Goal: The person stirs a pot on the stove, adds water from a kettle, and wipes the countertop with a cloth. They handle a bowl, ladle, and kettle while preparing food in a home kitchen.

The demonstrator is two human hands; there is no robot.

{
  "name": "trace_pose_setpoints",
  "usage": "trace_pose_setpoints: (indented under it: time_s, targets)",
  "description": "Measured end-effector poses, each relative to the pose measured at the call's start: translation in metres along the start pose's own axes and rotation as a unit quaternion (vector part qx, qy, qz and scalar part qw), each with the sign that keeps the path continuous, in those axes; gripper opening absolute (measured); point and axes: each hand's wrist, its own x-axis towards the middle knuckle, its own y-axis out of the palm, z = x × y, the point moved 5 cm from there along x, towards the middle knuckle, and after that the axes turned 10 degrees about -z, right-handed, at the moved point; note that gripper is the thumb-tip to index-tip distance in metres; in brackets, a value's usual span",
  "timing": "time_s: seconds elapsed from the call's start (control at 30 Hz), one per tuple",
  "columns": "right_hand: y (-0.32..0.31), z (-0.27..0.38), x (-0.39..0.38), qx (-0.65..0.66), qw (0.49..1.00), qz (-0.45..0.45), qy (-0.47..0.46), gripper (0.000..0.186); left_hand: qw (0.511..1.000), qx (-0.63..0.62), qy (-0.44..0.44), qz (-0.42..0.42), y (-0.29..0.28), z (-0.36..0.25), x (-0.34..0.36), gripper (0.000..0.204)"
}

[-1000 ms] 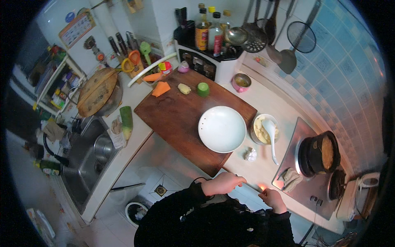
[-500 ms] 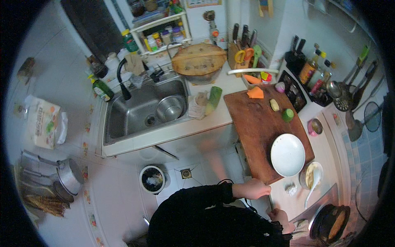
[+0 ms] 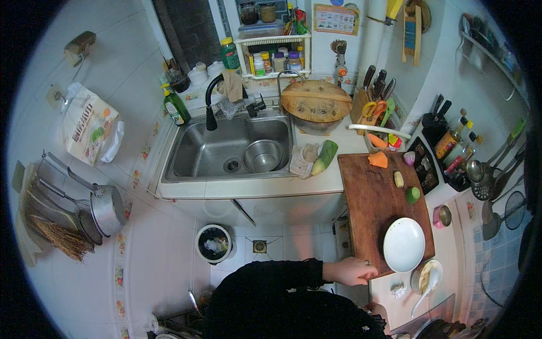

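My left hand (image 3: 351, 272) reaches in from a black sleeve, fingers curled together at the near left corner of the wooden cutting board (image 3: 367, 226). What those fingers hold, if anything, is hidden. My right hand (image 3: 377, 311) is below it by the counter edge; the dark sleeve covers most of it, and its fingers cannot be made out. A white plate (image 3: 403, 244) lies on the near part of the board. Behind it are a green vegetable piece (image 3: 412, 195), a pale peeled piece (image 3: 398, 179), an orange piece (image 3: 377, 160) and a small purple onion (image 3: 409, 159).
Past the board's near edge stands a bowl (image 3: 418, 281) with a white spoon (image 3: 424, 294), beside crumpled white paper (image 3: 398, 291). Dark cookware (image 3: 443, 329) is at the bottom. The steel sink (image 3: 192, 157) and a lidded pot (image 3: 316, 126) are farther back; a bin (image 3: 200, 244) stands on the floor.
The view has tilted up, so the counter sits lower in the picture. My left hand stays by the board's corner. More of my right hand is hidden, and the dark cookware is mostly out of sight.
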Motion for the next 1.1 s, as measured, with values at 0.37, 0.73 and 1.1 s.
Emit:
trace_pose_setpoints:
  time_s: [0.37, 0.73, 1.1]
  targets:
    - [0.014, -0.017, -0.007, -0.003, 0.999, -0.046, 0.021, 0.042, 0.998, 0.030, 0.046, 0.026, 0.021, 0.009, -0.003, 0.029]
    - [0.005, -0.007, -0.083, 0.065, 0.989, -0.104, 0.078, 0.037, 0.977, 0.043, 0.046, 0.205, 0.059, -0.011, 0.010, 0.032]
    - [0.045, -0.057, -0.193, 0.119, 0.951, -0.208, 0.194, 0.036, 0.923, 0.071, 0.135, 0.353, 0.165, -0.075, 0.012, 0.032]
